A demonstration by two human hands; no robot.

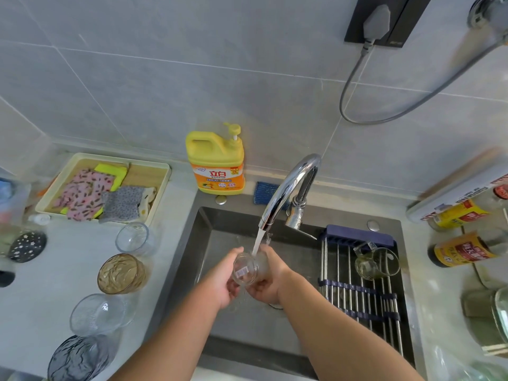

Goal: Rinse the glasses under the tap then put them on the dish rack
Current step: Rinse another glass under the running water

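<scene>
— Where's the glass (245, 268)?
— Over the middle of the sink (217, 235), right under the tap (291, 185). The stream (257, 240) hits it near the mouth.
— Who has it?
— Both. The left hand (221, 281) curls round the base end and the right hand (270, 281) wraps the far side. The fingers of each are closed on it.
— How does it lie?
— Tipped nearly onto its side. The base, with a sticker, faces the person; the mouth points away and a bit right, towards the spout.
— And the rack (357, 295)?
— It spans the right end of the sink, just beside the right hand. That hand is nearer, so I'd expect it to carry the glass across. A mug (376, 262) sits at the rack's far end.
— What's left?
— Four glasses (121, 273) in a row on the counter (68, 259), along the sink's left edge and nearer the left hand. There's a grey tiled wall (165, 78) behind and a soap bottle (215, 160) at the sink's far left corner.
</scene>
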